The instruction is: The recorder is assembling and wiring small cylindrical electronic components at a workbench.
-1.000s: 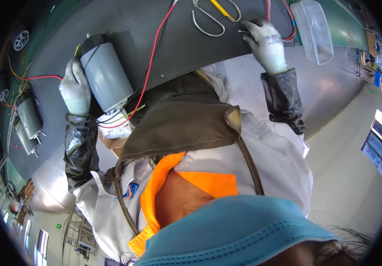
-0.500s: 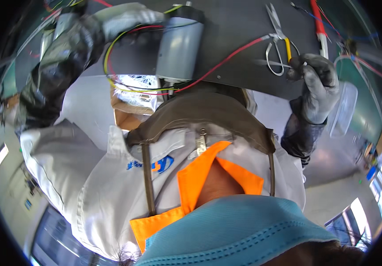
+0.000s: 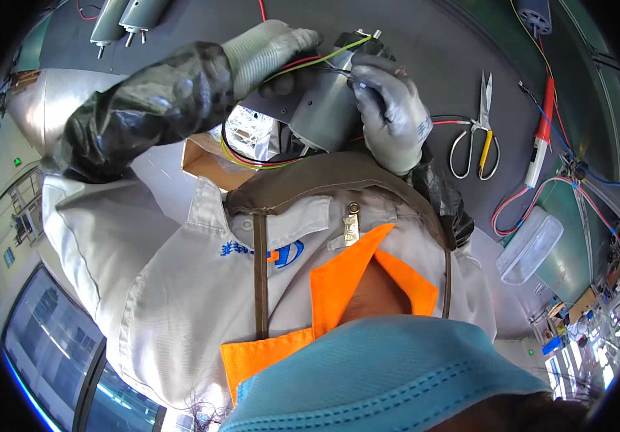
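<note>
A grey cylindrical motor [image 3: 322, 109] is held up over the dark bench mat [image 3: 425, 36], just above my chest. My left hand [image 3: 270, 49], in a grey glove, grips its upper left side. My right hand [image 3: 390, 108], also gloved, lies against its right side, and its fingertips pinch the thin wires [image 3: 324, 59] at the motor's terminal end. Red, yellow-green and black wires loop down from the motor to below my left hand.
Scissors with yellow-trimmed handles [image 3: 477, 137] and a red-handled tool on a cable [image 3: 542, 129] lie on the mat to the right. A clear plastic box [image 3: 531, 245] sits at the right edge. Two more motors [image 3: 119, 18] lie far left. A cardboard piece [image 3: 200, 160] is under the wires.
My right hand has left the scissors and come over to the motor, now pinching its wires. My left hand still holds the motor. The view has swung round.
</note>
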{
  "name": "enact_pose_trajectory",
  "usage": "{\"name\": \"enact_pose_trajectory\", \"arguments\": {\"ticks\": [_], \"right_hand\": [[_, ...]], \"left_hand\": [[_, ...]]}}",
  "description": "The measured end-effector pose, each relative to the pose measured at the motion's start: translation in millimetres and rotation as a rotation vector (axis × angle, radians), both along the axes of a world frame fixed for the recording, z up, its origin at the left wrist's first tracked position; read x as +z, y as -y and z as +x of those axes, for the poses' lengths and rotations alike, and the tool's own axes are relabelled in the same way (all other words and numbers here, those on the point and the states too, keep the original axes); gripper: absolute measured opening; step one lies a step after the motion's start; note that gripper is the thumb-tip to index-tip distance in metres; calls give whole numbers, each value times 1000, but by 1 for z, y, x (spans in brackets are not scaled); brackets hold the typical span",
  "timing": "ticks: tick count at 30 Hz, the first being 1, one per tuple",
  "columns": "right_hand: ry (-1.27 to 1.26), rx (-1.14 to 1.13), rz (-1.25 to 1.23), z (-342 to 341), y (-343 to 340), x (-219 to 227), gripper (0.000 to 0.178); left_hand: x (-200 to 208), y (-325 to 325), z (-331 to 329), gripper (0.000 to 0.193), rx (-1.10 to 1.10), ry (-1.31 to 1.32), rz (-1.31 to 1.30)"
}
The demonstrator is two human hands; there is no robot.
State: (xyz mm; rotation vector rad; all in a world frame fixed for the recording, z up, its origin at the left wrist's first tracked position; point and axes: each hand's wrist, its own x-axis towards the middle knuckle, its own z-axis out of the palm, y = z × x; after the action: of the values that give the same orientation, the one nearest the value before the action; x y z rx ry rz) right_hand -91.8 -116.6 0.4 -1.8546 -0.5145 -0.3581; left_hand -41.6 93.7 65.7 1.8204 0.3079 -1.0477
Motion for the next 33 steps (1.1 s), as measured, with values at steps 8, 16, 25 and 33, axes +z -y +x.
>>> {"name": "enact_pose_trajectory", "arguments": {"ticks": [8,16,25,33], "right_hand": [[-768,97,660,28,0,19,23],[-733,1,646,38,3,23,33],[-937,163,701,51,20,33,53],[-1004,371,263,59,56,45,36]], "left_hand": [[-49,19,-6,18,398,298,-242],[-53,32,-19,20,370,601,-246],[-55,36,-25,19,295,656,-243],[-49,79,-24,18,351,642,-412]]}}
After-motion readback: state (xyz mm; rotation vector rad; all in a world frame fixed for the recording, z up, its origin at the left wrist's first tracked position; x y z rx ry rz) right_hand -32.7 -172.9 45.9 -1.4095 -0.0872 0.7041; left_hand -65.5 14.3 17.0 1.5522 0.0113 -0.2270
